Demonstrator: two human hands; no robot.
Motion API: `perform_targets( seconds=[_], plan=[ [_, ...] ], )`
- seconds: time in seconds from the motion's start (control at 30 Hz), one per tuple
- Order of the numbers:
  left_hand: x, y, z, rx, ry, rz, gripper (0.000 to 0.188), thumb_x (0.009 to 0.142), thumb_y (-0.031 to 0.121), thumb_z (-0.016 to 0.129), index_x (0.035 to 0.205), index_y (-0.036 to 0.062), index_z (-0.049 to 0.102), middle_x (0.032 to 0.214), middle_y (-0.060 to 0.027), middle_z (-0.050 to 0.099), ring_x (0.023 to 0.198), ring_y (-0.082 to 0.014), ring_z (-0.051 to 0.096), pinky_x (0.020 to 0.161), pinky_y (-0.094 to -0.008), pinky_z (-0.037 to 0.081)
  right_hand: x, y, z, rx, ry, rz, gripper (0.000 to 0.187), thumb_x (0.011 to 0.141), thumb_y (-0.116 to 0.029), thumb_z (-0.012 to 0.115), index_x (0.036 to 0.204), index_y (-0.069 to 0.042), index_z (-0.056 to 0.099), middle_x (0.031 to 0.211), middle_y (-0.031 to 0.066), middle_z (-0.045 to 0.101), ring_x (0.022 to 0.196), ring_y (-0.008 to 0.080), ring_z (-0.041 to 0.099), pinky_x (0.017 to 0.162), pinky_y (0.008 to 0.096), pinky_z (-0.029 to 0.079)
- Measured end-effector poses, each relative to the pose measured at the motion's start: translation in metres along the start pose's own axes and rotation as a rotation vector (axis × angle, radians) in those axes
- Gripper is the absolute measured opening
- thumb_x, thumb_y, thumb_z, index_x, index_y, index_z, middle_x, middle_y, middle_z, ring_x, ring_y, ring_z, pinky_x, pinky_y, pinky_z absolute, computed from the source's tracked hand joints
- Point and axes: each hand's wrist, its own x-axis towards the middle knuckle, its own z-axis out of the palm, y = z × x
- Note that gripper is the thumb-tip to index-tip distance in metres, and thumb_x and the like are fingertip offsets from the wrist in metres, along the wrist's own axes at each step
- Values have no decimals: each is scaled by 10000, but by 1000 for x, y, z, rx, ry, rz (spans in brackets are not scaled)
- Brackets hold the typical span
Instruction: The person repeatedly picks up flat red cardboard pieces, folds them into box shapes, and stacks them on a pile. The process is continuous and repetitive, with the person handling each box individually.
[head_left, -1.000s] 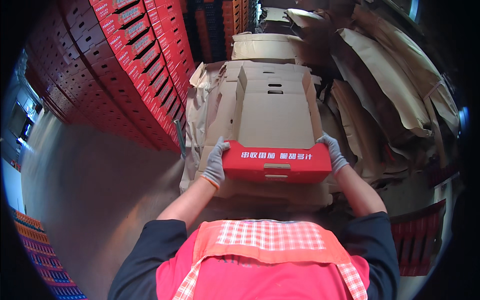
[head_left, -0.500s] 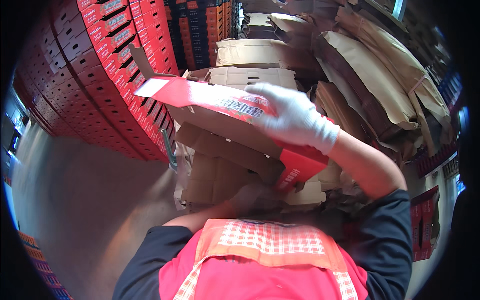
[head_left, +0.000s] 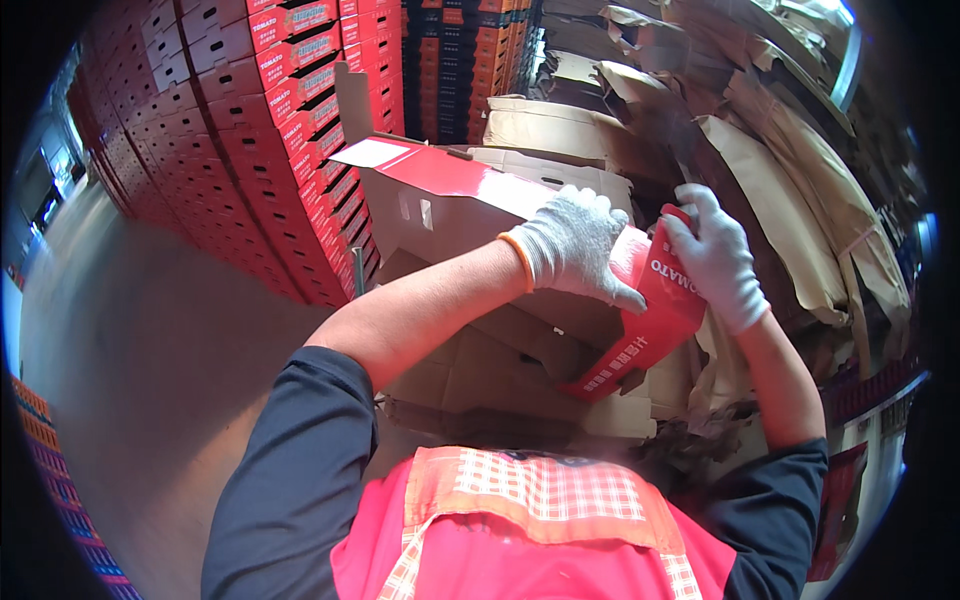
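Note:
A partly folded cardboard box [head_left: 440,172], glossy red outside and brown inside, is tilted in front of me. My left hand [head_left: 580,245], in a white knit glove with an orange cuff, grips its upper long wall near the right corner. The fingers lie over the wall and the thumb points toward the end panel. At that red end panel [head_left: 655,325], my right hand [head_left: 722,260], also gloved, pinches the top edge between thumb and fingers. A brown flap [head_left: 352,105] sticks up at the box's far left end.
Tall stacks of red boxes [head_left: 230,130] stand at the left, with dark and orange crates [head_left: 465,75] behind. Flat brown cardboard [head_left: 480,365] lies under the box. Paper-wrapped bundles [head_left: 780,215] lean at the right. Grey floor [head_left: 150,340] spreads at left.
My left hand has come up from under the box onto its upper wall. My right hand has shifted right to the end panel. The view has turned slightly left.

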Motion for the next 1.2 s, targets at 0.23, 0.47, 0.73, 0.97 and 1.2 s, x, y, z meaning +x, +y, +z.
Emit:
perform_targets(
  seconds=[0.23,0.47,0.73,0.97,1.2],
  plan=[
    [-8,0,8,-50,123,84,959,562,865,675,972,-1,653,952,-182,632,965,-341,612,904,-424,461,13,19,-21,-279,-340,-399,261,954,-248,607,804,-34,617,727,151,667,625,340,647,584,422,501],
    [-28,8,22,-124,273,59,1010,594,836,690,1110,-26,598,1014,-199,599,1002,-348,578,947,-433,432,39,2,49,-106,-508,-145,241,938,-236,562,836,-38,656,832,193,689,784,411,658,715,428,530],
    [-36,-27,35,-1357,613,134,732,980,315,654,1532,-18,308,1482,-116,487,1305,-180,486,1100,-329,392,7,-43,40,-153,-425,-550,618,744,-408,780,1222,-57,605,1157,201,668,1029,362,664,913,419,532],
    [-176,-30,43,-366,265,208,1206,662,660,793,1553,48,259,1545,-257,337,1402,-459,351,1145,-545,285,36,12,34,456,-245,-41,672,718,-250,768,1308,9,577,1167,152,694,1028,242,679,908,346,528],
    [-200,2,23,-540,574,-4,1319,562,554,904,1568,28,233,1569,-276,296,1446,-444,317,1160,-521,288,-69,107,73,1374,-510,1015,262,939,-176,633,1122,7,672,1082,97,712,968,240,683,906,380,562]
  ],
)
